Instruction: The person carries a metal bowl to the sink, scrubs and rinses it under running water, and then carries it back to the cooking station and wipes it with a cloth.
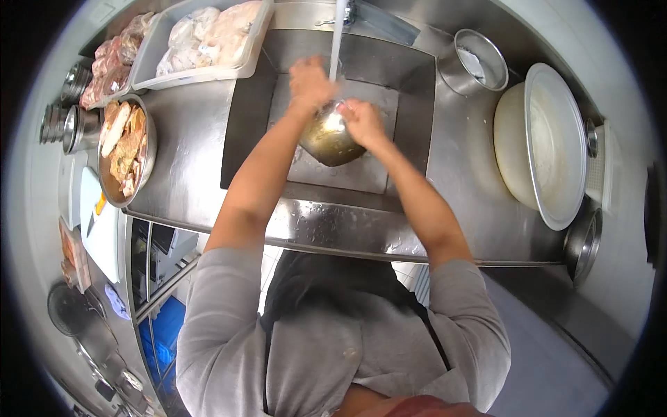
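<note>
A metal bowl (329, 144) with a shiny, yellowish-looking surface is tilted inside the steel sink (410, 153). My right hand (363, 121) is closed on its upper right rim. Just left of the falling water stream (337, 42), my left hand (311, 85) is over the sink, close to the bowl's upper edge. Motion blur smears its fingers, so their grip is unclear. What lies inside the bowl cannot be made out.
On the left counter stand a bowl of meat pieces (126, 153), a white tub (203, 78) of bagged meat and more bagged meat (119, 59). To the right are a steel pot (472, 64) and a large pale basin (552, 146) on its side. The faucet (347, 12) is behind the sink.
</note>
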{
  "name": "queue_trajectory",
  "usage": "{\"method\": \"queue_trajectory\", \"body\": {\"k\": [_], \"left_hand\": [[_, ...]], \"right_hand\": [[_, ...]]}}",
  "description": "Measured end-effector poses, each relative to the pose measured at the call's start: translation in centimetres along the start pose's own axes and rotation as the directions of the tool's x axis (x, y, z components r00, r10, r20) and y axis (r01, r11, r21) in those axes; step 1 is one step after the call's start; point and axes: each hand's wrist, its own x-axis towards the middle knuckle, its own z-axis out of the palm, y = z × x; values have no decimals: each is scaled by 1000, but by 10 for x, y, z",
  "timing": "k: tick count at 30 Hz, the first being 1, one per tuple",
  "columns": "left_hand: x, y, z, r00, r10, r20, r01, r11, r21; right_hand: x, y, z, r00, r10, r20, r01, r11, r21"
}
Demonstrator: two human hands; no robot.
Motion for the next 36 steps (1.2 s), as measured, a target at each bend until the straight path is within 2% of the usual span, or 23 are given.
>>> {"method": "queue_trajectory", "body": {"k": [1,2,3,4,6,8,9,10,12,13,14,16,18,20,21,24,26,28,29,31,32,35,36], "left_hand": [[2,-8,2,986,-163,-42,164,986,32],[4,-9,-8,929,-358,91,364,929,-69],[15,-22,-19,855,-396,335,462,875,-146],[12,-24,-29,793,-457,402,592,733,-335],[16,-56,-12,740,-415,529,664,577,-476],[0,-56,-17,792,-423,440,611,543,-576],[-11,-56,-21,814,-428,392,577,526,-625],[-24,-50,-25,829,-427,363,556,555,-618],[-49,-27,-32,856,-423,297,512,612,-603],[-62,-27,-22,906,-382,184,414,706,-575],[-74,-29,-11,943,-327,68,312,789,-529],[-101,-17,-12,982,-139,-130,72,903,-423],[-128,0,-19,990,-125,-66,88,907,-412],[-160,3,-14,995,6,95,42,868,-495],[-159,-5,-7,992,89,87,-38,880,-473],[-127,-7,-3,999,21,38,0,871,-492],[-90,4,-20,996,14,-85,-49,905,-423],[-50,12,-24,996,24,-91,-49,959,-279],[-33,15,-26,997,40,-60,-50,984,-168],[-10,18,-41,986,-20,165,54,977,-206],[-6,19,-45,960,-42,278,104,972,-212],[-38,7,-27,990,-68,127,104,948,-300],[-59,3,-23,994,-62,93,91,933,-347]], "right_hand": [[-8,0,13,997,-50,-56,49,999,-13],[-16,-1,21,989,-98,-111,95,995,-29],[-21,0,27,992,-105,-75,102,994,-48],[-27,-2,31,993,-109,-36,107,992,-64],[-33,-5,35,996,-71,56,66,994,88],[-32,-7,36,976,-24,217,-32,967,251],[-25,14,66,985,-116,125,18,799,602],[-19,10,65,960,-21,279,-211,602,770],[-6,-6,56,799,7,602,-601,52,798],[11,0,68,850,-1,526,-526,-9,850],[25,12,65,806,-43,590,-591,-75,803],[68,42,88,817,106,567,-543,-191,818],[100,43,80,860,182,477,-462,-123,878],[103,-12,25,805,299,513,-501,-122,857],[107,-4,31,816,282,504,-507,-69,859],[84,-3,31,857,279,433,-469,76,880],[42,-14,19,865,250,436,-480,153,864],[18,-10,37,966,230,119,-202,384,901],[11,-8,33,943,183,279,-324,299,898],[0,0,21,828,52,559,-560,134,817],[3,1,21,844,67,532,-535,40,844],[44,3,23,887,116,446,-411,-242,879],[59,6,26,877,115,466,-427,-257,867]]}}
